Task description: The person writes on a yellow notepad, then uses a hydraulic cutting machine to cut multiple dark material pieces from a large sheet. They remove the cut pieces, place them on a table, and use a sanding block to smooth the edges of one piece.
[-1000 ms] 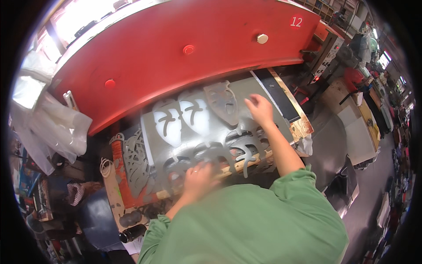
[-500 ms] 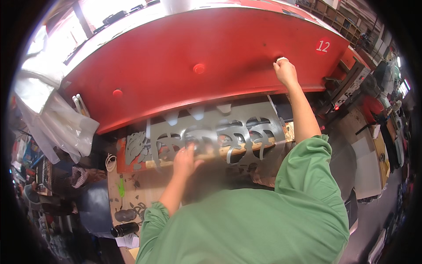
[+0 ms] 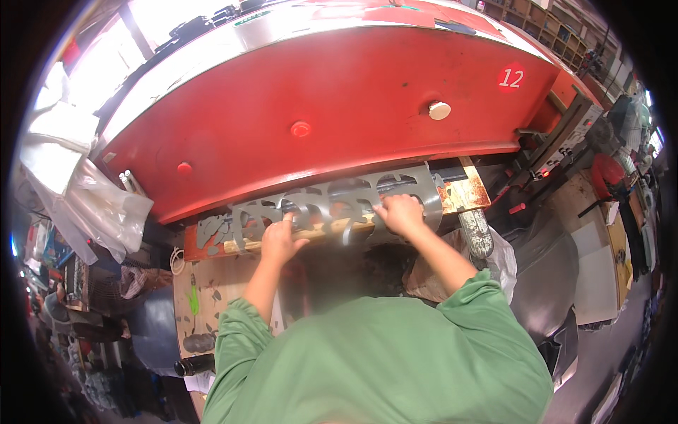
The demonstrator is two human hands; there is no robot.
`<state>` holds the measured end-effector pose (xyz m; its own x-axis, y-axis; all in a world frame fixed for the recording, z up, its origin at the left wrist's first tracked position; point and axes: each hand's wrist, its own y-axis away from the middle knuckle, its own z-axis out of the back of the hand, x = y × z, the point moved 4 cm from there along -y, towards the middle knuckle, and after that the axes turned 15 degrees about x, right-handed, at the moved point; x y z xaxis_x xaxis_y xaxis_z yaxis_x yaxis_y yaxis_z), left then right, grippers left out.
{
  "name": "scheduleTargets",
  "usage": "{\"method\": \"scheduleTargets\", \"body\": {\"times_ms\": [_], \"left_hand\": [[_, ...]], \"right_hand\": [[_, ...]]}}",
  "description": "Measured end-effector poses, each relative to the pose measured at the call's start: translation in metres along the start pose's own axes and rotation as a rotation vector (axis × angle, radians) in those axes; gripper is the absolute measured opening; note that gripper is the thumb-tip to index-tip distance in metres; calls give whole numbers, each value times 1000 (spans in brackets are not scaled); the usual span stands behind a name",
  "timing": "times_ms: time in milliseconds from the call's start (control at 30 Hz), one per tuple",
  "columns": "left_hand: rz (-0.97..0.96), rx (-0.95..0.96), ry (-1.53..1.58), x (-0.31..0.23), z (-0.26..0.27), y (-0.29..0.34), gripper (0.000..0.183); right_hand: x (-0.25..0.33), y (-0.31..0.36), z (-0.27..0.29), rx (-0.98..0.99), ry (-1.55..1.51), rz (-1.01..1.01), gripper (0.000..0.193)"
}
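Observation:
A thin grey sheet (image 3: 428, 189), riddled with curved cut-out holes, lies across the bed under the red machine beam and droops over its near edge. My left hand (image 3: 279, 244) is at the sheet's near edge, index finger stretched forward over it and thumb held apart. Farther right, my right hand (image 3: 401, 214) has its fingers bent onto the sheet, closed on a strip between the holes. Whether the fingertips reach beneath the sheet is hidden. Grey cut pieces (image 3: 212, 232) are piled at the sheet's left end.
The red beam (image 3: 353, 92) spans the far side, with a pale round knob (image 3: 439, 110) and a red button (image 3: 301, 128). At left hang plastic bags (image 3: 116, 201). A green-handled tool (image 3: 193, 297) and a black bottle (image 3: 193, 365) are on the wooden board.
My right hand has left the pale knob and come down onto the sheet. The sheet has shifted toward me and slightly left. My left hand has moved slightly left.

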<state>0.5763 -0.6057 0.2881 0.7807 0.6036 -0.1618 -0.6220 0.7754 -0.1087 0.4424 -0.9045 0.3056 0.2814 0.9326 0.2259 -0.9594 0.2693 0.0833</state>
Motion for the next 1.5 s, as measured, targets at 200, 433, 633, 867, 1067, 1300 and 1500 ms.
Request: {"method": "scheduleTargets", "body": {"times_ms": [200, 433, 633, 867, 1067, 1300, 1500], "left_hand": [[12, -22, -12, 2, -5, 1, 88], [-5, 7, -21, -3, 3, 6, 90], [-65, 206, 66, -34, 25, 61, 90], [-23, -394, 394, -24, 91, 77, 41], [-161, 105, 177, -78, 20, 29, 49], [-86, 235, 82, -104, -2, 90, 71], [-89, 251, 81, -108, 1, 100, 60]], "right_hand": [[1, 12, -22, -417, -7, 125, 27], [0, 13, -26, -293, -16, 88, 31], [7, 82, -11, -43, -63, 126, 29], [34, 61, 28, -174, -330, -125, 52], [129, 36, 1, 75, -84, -334, 90], [137, 96, -6, 88, -133, -393, 86], [97, 104, 1, -131, -783, -209, 94]]}}
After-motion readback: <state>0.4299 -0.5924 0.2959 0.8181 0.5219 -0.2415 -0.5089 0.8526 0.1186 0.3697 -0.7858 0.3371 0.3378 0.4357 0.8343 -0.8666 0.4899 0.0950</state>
